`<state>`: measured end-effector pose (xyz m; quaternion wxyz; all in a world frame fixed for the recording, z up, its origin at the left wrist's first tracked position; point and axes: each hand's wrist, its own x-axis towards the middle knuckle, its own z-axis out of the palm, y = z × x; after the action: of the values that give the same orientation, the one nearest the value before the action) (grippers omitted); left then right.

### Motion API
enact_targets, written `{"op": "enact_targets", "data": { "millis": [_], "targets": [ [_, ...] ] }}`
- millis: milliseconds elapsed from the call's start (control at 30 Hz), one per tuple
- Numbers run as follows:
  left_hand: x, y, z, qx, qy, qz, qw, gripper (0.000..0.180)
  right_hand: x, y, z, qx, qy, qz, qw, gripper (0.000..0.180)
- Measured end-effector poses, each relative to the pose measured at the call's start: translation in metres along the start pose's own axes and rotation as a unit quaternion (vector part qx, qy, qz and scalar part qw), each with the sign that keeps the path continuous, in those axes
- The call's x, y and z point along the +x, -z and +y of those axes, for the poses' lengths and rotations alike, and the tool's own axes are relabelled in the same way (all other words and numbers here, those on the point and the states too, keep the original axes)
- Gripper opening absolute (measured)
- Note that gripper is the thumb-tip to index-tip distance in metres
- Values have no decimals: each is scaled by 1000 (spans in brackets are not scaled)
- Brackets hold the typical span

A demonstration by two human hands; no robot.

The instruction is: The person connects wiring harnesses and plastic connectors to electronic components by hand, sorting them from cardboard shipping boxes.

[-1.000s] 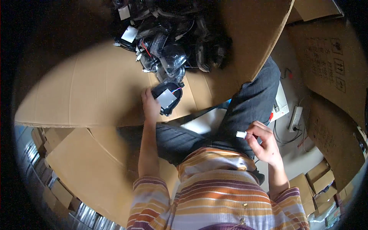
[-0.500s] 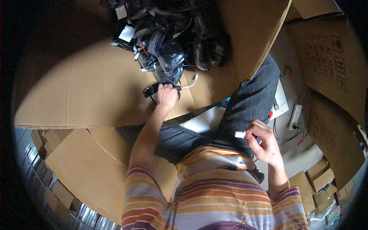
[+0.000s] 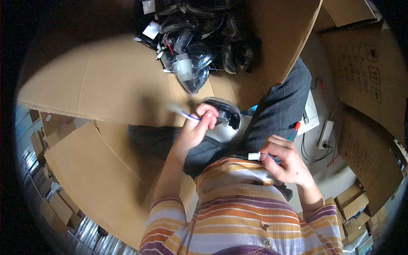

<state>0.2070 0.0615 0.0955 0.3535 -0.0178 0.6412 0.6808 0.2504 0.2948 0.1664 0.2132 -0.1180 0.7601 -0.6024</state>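
My left hand (image 3: 199, 126) is closed, with a white-and-blue cable (image 3: 189, 116) sticking out of its fingers to the left. The cable's pale end plug (image 3: 174, 107) is smeared by motion. Right beside those fingers, over my lap, is a curved black lamp unit (image 3: 231, 118) with a clear cover; whether the hand grips it too I cannot tell. My right hand (image 3: 284, 159) pinches a white plug connector (image 3: 254, 156) with coloured wires behind it, close to my waist. A gap separates the two plugs.
A heap of black lamp units (image 3: 195, 55) with wires and white labels lies in a big cardboard box (image 3: 106, 80) ahead. A red connector (image 3: 297, 126) on green and blue wires is beside a white box (image 3: 311, 114). A power strip (image 3: 326, 134) and cartons stand at right.
The lamp unit has come off the cardboard towards my lap with my left hand, and its cable now points left. My right hand has shifted slightly left and down with its plug connector.
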Motion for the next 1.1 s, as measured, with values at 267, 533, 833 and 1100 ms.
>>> {"op": "enact_targets", "data": {
  "millis": [267, 533, 833, 1100],
  "targets": [
    [-28, -27, 26, 51, -21, -3, 998, 31, 3, -8, -8, -5, 31, -12, 999, 6],
    [-33, -36, 29, 217, -112, 16, 970, 28, 2, -5, -17, 22, 39, 3, 999, 6],
    [-34, -48, 33, 444, -225, 56, 866, 33, 4, -13, -23, 38, -22, 46, 998, 7],
    [-38, -50, 27, 500, -229, 108, 828, 49, 3, -20, -18, -63, -12, 87, 994, 9]
  ]
}}
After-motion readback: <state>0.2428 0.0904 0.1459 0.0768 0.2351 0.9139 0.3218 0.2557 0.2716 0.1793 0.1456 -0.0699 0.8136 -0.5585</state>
